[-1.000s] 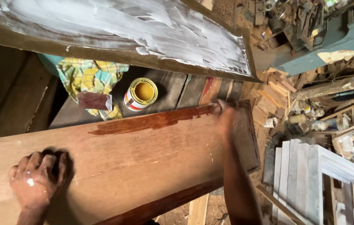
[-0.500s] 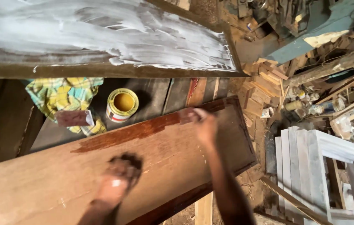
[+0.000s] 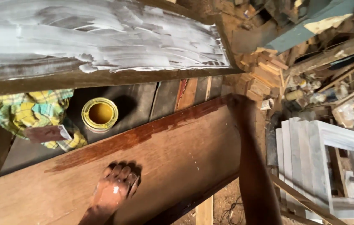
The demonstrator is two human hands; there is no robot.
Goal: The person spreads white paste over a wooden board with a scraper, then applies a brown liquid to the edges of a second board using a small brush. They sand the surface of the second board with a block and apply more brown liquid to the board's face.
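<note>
Reddish wet stain bands the far edge of our brown board (image 3: 152,166), whose long axis runs from eight to two o'clock; our left hand (image 3: 116,189) presses flat and open mid-board, while our blurred right hand (image 3: 237,109), grip unreadable, is at the two o'clock end.

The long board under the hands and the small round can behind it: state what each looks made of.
Long board: wood, going by the grain; bare and matte, with a darker glossy wet-looking band along its far edge. Small round can: probably metal, with a thin rolled rim; its inside is coated yellow.
</note>
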